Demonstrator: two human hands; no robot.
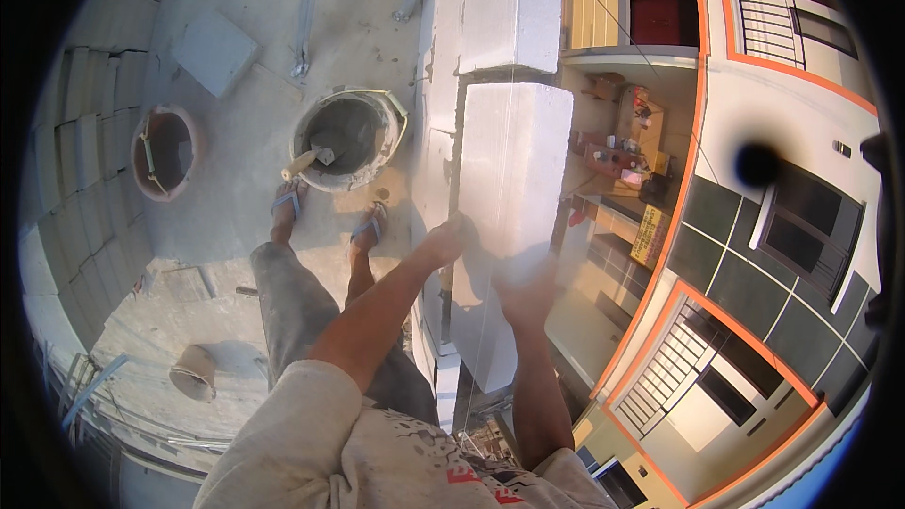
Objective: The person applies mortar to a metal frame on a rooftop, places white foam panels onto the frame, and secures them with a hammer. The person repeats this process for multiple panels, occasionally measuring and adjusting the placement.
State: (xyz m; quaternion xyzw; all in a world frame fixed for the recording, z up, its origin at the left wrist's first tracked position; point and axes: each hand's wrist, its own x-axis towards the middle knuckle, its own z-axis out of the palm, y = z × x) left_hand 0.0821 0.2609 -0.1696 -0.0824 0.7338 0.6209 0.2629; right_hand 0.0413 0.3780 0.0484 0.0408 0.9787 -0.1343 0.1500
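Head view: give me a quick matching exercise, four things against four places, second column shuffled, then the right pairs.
Things
1. Left hand
2. Right hand
3. Wooden-handled tool
4. Stacked blocks

Places
A. In a bucket, its handle over the rim
B. At the right side of the long white block, blurred
C. Along the far left of the picture
D. At the left edge of the long white block

Pairs: 1-D, 2-B, 3-A, 4-C

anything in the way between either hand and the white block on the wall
Nothing visible: the left hand is at the left edge of the white masonry block, the blurred right hand at its right side. A thin string runs lengthwise along the block.
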